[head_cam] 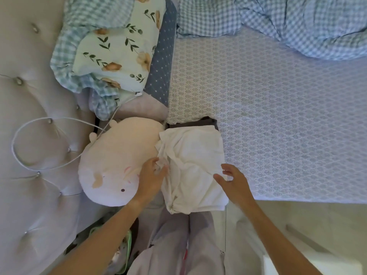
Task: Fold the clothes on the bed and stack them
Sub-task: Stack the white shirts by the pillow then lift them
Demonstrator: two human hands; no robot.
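Note:
A folded white garment (195,155) lies on top of a stack at the near edge of the bed (288,126), with a dark grey garment (200,122) showing under its far side. My left hand (152,176) rests at the white garment's left edge, its fingertips touching a bunched fold. My right hand (233,182) hovers at the garment's right edge with fingers spread and relaxed, holding nothing.
A pale pink plush toy (117,165) lies just left of the stack. Floral and checked pillows (111,48) sit at the far left, a checked duvet (297,22) at the far right. A white cable (25,135) loops over the tufted headboard (29,86).

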